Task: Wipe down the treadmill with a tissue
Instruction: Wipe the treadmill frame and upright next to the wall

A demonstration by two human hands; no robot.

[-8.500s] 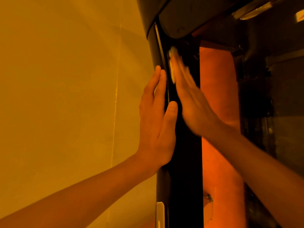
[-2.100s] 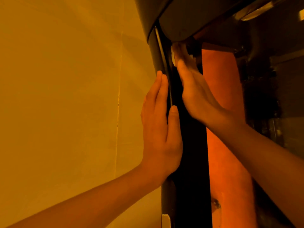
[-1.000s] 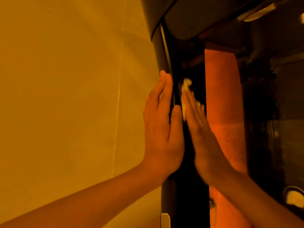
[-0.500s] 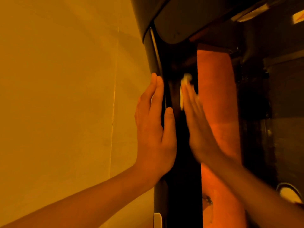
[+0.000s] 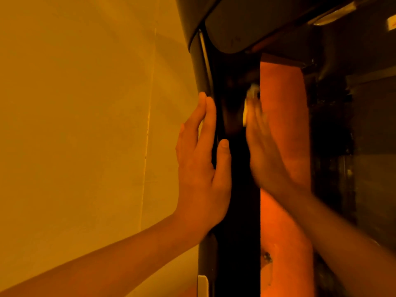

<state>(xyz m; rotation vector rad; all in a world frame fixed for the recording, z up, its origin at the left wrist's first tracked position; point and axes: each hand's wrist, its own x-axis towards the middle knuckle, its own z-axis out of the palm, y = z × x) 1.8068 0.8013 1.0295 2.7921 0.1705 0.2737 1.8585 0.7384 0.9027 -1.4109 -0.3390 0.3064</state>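
A black upright post of the treadmill (image 5: 235,211) runs down the middle of the view, under a dark rounded console (image 5: 246,24). My left hand (image 5: 201,168) lies flat on the post's left side, fingers straight, thumb on the front face. My right hand (image 5: 263,151), blurred, lies flat against the post's right side with straight fingers. It presses a small white tissue (image 5: 249,103) to the post; the tissue shows past the fingertips.
A plain yellow-lit wall (image 5: 85,125) fills the left. An orange panel (image 5: 285,129) stands right of the post, with dark machine parts (image 5: 342,146) beyond it. A small white tab (image 5: 202,286) sits low on the post.
Over the last second my right hand slid the tissue a little up the post. Two seconds ago it was higher, just under the console. My left hand has stayed put.
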